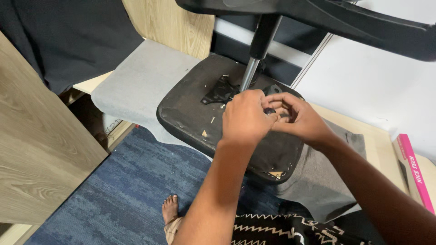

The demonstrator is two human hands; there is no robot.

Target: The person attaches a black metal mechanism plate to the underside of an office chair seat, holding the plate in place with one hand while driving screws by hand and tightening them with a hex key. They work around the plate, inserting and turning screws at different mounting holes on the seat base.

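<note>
An office chair lies upside down on a table, its black seat underside facing up. A chrome gas cylinder rises from the black metal mounting plate toward the chair base at the top. My left hand and my right hand meet just right of the cylinder's foot, over the plate. Fingers of both are curled around a small dark part, mostly hidden between them. Which hand really grips it I cannot tell.
A grey cloth covers the light wooden table under the seat. A wooden panel stands at left, a pink box at right. Blue carpet and my bare foot lie below.
</note>
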